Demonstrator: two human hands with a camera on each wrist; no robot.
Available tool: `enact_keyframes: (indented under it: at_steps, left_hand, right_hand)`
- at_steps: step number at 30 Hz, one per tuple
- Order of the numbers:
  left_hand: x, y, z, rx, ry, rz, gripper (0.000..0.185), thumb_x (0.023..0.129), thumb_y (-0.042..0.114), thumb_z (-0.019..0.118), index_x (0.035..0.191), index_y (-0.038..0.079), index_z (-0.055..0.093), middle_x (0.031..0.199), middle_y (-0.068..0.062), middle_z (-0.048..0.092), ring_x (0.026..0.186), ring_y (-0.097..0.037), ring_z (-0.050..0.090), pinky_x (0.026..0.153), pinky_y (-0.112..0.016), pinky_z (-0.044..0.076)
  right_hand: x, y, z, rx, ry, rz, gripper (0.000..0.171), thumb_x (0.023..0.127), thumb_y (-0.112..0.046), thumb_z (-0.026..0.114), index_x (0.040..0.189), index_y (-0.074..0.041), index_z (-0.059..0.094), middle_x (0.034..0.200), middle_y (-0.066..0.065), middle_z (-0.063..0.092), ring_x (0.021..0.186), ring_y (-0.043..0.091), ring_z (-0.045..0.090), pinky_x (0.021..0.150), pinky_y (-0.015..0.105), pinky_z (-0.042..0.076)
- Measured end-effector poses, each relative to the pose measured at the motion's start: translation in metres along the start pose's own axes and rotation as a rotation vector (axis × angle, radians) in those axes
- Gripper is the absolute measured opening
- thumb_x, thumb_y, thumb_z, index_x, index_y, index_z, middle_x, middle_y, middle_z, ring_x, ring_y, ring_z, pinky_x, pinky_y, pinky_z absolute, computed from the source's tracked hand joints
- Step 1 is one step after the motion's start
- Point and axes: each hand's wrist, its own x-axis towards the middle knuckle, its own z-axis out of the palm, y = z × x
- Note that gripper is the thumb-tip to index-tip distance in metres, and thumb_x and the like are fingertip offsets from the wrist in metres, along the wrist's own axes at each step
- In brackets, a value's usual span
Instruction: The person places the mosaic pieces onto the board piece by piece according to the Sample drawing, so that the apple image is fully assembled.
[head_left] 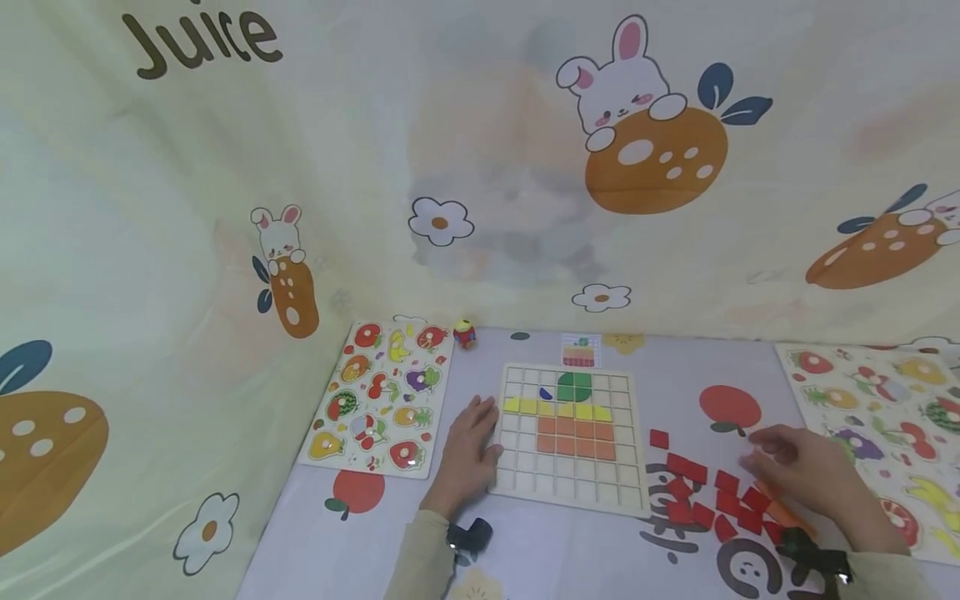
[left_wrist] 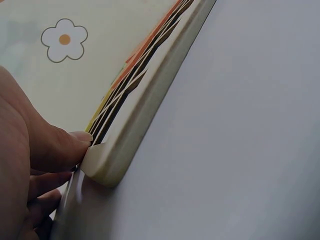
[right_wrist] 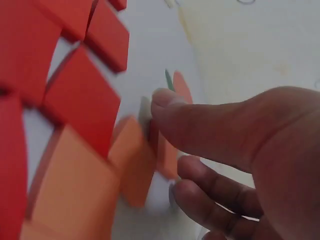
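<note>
A square wooden grid board (head_left: 517, 475) lies on the table, partly filled with green, blue, yellow and orange tiles (head_left: 574, 437). My left hand (head_left: 468, 450) rests against its left edge, fingers extended. In the left wrist view the thumb (left_wrist: 65, 147) touches the board's rim (left_wrist: 112, 165) near a corner. To the right of the board lies a loose heap of red tiles (head_left: 727, 502), with orange tiles (right_wrist: 72, 185) beside them. My right hand (head_left: 813, 471) hovers over the heap's right side, fingers loosely bent. Its thumb (right_wrist: 200, 120) partly covers an orange tile (right_wrist: 169, 157); no gripped tile shows.
A small picture card (head_left: 581, 351) lies behind the board. Fruit puzzle boards stand at the left (head_left: 378, 400) and right (head_left: 892, 417). A small colourful figure (head_left: 464, 334) is by the back wall. A printed cloth covers the table and walls.
</note>
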Motion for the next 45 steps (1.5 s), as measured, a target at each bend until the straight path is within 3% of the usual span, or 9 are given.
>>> enact_keyframes:
  at_steps: [8, 14, 19, 23, 27, 31, 34, 36, 45]
  left_hand:
    - [-0.003, 0.001, -0.001, -0.034, 0.002, -0.012, 0.063, 0.102, 0.015, 0.063, 0.162, 0.011, 0.044, 0.175, 0.003, 0.031, 0.166, -0.025, 0.018, 0.135, -0.055, 0.020]
    - [-0.003, 0.002, -0.003, -0.039, 0.004, -0.005, 0.062, 0.102, 0.015, 0.062, 0.161, 0.010, 0.045, 0.175, 0.003, 0.032, 0.166, -0.024, 0.018, 0.135, -0.054, 0.019]
    - [-0.003, 0.003, -0.003, -0.041, 0.003, -0.004, 0.062, 0.102, 0.014, 0.062, 0.161, 0.009, 0.045, 0.175, 0.003, 0.032, 0.166, -0.024, 0.019, 0.136, -0.053, 0.019]
    - [-0.003, 0.002, -0.002, -0.035, 0.002, -0.009, 0.062, 0.102, 0.014, 0.063, 0.161, 0.009, 0.045, 0.175, 0.003, 0.033, 0.166, -0.024, 0.019, 0.136, -0.053, 0.020]
    - [-0.003, 0.001, -0.001, -0.031, 0.013, -0.001, 0.061, 0.102, 0.013, 0.063, 0.160, 0.008, 0.046, 0.174, 0.002, 0.034, 0.165, -0.026, 0.020, 0.135, -0.054, 0.021]
    - [-0.002, 0.000, -0.001, -0.034, 0.005, -0.005, 0.061, 0.102, 0.015, 0.062, 0.161, 0.010, 0.046, 0.175, 0.004, 0.032, 0.166, -0.024, 0.019, 0.135, -0.053, 0.020]
    - [-0.001, 0.000, 0.000, -0.025, 0.003, 0.001, 0.061, 0.102, 0.015, 0.062, 0.161, 0.010, 0.045, 0.175, 0.004, 0.032, 0.166, -0.024, 0.018, 0.136, -0.053, 0.020]
    - [-0.001, -0.001, 0.001, -0.021, 0.005, 0.007, 0.061, 0.102, 0.016, 0.062, 0.161, 0.010, 0.046, 0.175, 0.004, 0.032, 0.166, -0.024, 0.019, 0.136, -0.053, 0.020]
    - [0.000, -0.005, 0.003, -0.011, 0.026, 0.019, 0.060, 0.102, 0.015, 0.063, 0.160, 0.009, 0.047, 0.174, 0.003, 0.034, 0.165, -0.025, 0.020, 0.135, -0.053, 0.021]
  right_hand:
    - [-0.001, 0.003, 0.003, 0.013, -0.014, 0.038, 0.062, 0.089, -0.043, 0.084, 0.121, 0.006, 0.065, 0.099, 0.018, 0.074, 0.083, 0.024, 0.067, 0.070, 0.044, 0.065]
    - [-0.004, 0.004, 0.010, 0.031, 0.032, 0.001, 0.054, 0.098, -0.039, 0.075, 0.126, 0.005, 0.060, 0.083, 0.005, 0.066, 0.072, 0.018, 0.057, 0.058, 0.029, 0.049]
    - [-0.007, 0.000, 0.016, 0.094, 0.172, -0.017, 0.053, 0.101, -0.046, 0.070, 0.128, -0.001, 0.061, 0.077, 0.003, 0.065, 0.063, 0.013, 0.054, 0.049, 0.025, 0.044]
    - [-0.004, -0.008, 0.022, 0.168, 0.341, -0.040, 0.050, 0.095, -0.045, 0.079, 0.122, -0.005, 0.070, 0.083, 0.011, 0.076, 0.064, -0.004, 0.056, 0.051, 0.019, 0.047]
    - [0.000, -0.022, 0.034, 0.290, 0.428, 0.042, 0.054, 0.090, -0.045, 0.085, 0.126, -0.007, 0.073, 0.093, 0.015, 0.079, 0.069, -0.013, 0.054, 0.052, 0.016, 0.049]
    - [0.005, -0.042, 0.045, 0.424, 0.424, 0.160, 0.066, 0.090, -0.051, 0.082, 0.138, -0.008, 0.068, 0.093, -0.003, 0.079, 0.074, -0.014, 0.054, 0.056, 0.013, 0.049]
    - [0.007, -0.059, 0.052, 0.517, 0.405, 0.170, 0.068, 0.092, -0.052, 0.080, 0.144, -0.010, 0.066, 0.091, -0.023, 0.073, 0.078, -0.018, 0.058, 0.065, 0.007, 0.052]
    - [0.009, -0.071, 0.055, 0.576, 0.380, 0.152, 0.067, 0.093, -0.051, 0.079, 0.147, -0.014, 0.064, 0.092, -0.027, 0.073, 0.081, -0.018, 0.063, 0.069, 0.006, 0.054]
    - [0.020, -0.122, 0.075, 0.578, 0.362, -0.058, 0.050, 0.097, -0.039, 0.079, 0.139, -0.013, 0.071, 0.117, 0.014, 0.080, 0.088, -0.016, 0.064, 0.073, 0.007, 0.056]
